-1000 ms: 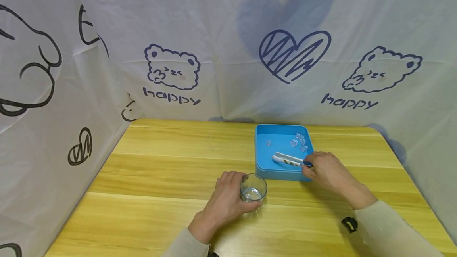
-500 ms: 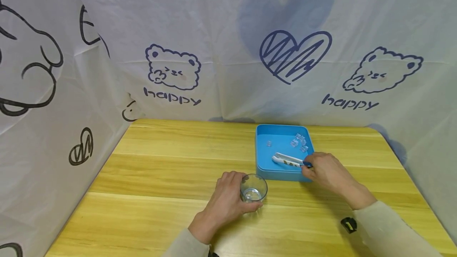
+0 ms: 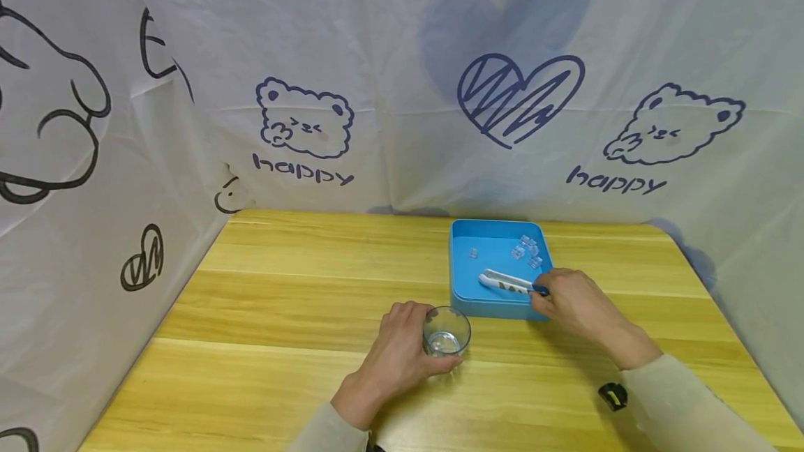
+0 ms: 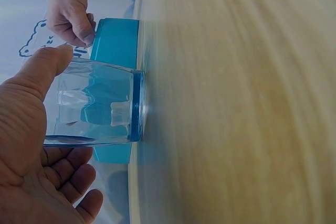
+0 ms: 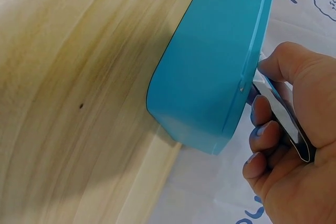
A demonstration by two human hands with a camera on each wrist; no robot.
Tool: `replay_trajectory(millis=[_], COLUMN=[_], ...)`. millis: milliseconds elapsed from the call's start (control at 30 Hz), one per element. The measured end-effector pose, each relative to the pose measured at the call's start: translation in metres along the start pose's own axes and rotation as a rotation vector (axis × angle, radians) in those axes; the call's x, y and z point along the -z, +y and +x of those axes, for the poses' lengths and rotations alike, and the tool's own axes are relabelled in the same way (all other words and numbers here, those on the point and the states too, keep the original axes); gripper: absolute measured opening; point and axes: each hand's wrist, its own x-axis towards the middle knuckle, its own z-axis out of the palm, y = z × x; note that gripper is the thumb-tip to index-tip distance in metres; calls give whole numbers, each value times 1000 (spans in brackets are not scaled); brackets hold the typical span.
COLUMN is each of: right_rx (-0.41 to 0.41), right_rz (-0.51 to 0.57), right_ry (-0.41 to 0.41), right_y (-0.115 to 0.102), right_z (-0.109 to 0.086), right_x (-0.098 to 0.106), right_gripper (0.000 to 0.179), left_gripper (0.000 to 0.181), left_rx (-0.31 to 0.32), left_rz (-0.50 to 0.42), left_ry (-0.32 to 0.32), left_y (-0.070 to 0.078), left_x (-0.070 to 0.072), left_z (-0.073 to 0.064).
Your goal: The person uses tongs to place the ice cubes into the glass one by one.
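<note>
My left hand (image 3: 400, 347) holds a clear drinking glass (image 3: 449, 330) upright on the table, thumb on the near side and fingers on the far side. In the left wrist view a clear, block-like shape (image 4: 119, 114) shows through the glass near its base. My right hand (image 3: 579, 303) grips small tongs (image 3: 507, 283) by their dark blue end, over the near right corner of a light blue box (image 3: 496, 307). The tongs' pale arms, marked with gold, reach left inside the box. Several clear cubes (image 3: 529, 250) lie at its right, and a lone cube (image 3: 474, 253) at its left.
The wooden table (image 3: 283, 298) carries the box at the back right, just beyond the glass. A white printed cloth (image 3: 389, 89) hangs behind the table and along both sides. The box's raised walls surround the cubes.
</note>
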Motion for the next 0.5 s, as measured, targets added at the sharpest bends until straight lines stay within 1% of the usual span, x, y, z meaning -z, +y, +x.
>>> replay_trajectory(millis=[133,233,500], right_rx=[-8,-9,0], right_rz=[1,4,-2], right_ry=[-9,-12,-4], right_y=[-1,-1,-2], right_z=[0,0,-2], right_x=[1,3,7], right_gripper=[25,22,18], left_gripper=[79,79,79], left_rx=[-2,-4,-5], left_rz=[1,0,-1], left_ry=[1,4,3], left_y=[0,0,0], left_x=[0,0,0], left_z=[0,0,0])
